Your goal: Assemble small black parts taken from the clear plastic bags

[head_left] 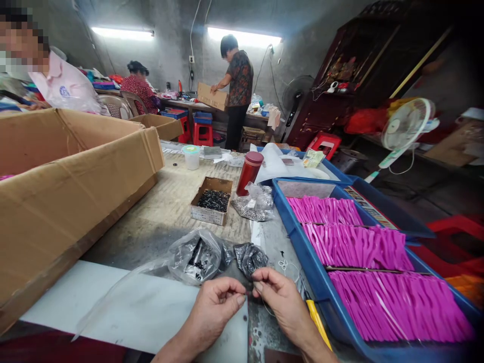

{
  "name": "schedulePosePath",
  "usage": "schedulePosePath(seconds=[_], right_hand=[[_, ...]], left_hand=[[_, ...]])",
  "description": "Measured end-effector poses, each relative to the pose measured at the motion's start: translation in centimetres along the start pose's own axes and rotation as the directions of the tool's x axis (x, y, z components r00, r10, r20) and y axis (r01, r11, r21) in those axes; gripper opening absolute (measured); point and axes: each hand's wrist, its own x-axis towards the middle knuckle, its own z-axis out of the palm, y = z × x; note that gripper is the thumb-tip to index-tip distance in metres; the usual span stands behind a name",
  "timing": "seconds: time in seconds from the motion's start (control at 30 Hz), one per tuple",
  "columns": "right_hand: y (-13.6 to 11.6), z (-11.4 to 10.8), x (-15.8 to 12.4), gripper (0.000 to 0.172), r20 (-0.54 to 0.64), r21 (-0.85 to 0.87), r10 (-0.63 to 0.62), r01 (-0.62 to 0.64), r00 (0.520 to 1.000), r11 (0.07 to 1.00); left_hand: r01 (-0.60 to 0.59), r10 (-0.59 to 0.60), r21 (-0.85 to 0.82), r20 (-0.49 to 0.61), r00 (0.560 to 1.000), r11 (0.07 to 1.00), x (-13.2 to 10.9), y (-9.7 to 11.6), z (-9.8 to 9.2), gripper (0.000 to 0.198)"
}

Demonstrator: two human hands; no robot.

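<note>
My left hand (216, 308) and my right hand (283, 303) face each other above the near edge of the table, fingertips close together. Each has thumb and forefinger pinched; anything between them is too small to make out. Just beyond the left hand lies an open clear plastic bag (197, 257) with small black parts inside. A crumpled dark plastic bag (251, 258) sits right beyond my fingertips. To the right of my right hand is a yellow-handled tool (318, 325), with a thin white cord (288, 264) beside its shaft.
A blue crate (302, 242) of pink strips stands at right, a large cardboard box (83, 191) at left. Farther back are a small box of black pieces (213, 200), a bag of metal parts (254, 202) and a red flask (248, 174). Several people work behind.
</note>
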Motion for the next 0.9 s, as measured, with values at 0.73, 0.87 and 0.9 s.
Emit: schedulePosePath(seconds=[0.73,0.87,0.9], right_hand=[[1.6,3.2,-1.3,0.023,-0.174,0.559,0.161,-0.037,0.971,0.829],[1.7,3.2,-1.2,0.022,-0.240,0.490,0.131,0.004,0.962,0.872],[1.9,3.1,-1.2,0.022,-0.252,0.462,0.114,0.016,0.961,0.887]], left_hand=[[0.141,-0.137,-0.521,0.046,0.989,0.842,-0.2,-0.8,1.4,0.013],[0.147,-0.151,-0.526,0.034,0.988,0.838,-0.3,-0.7,1.2,0.012],[0.148,-0.154,-0.524,0.031,0.988,0.839,-0.3,-0.7,1.2,0.013]])
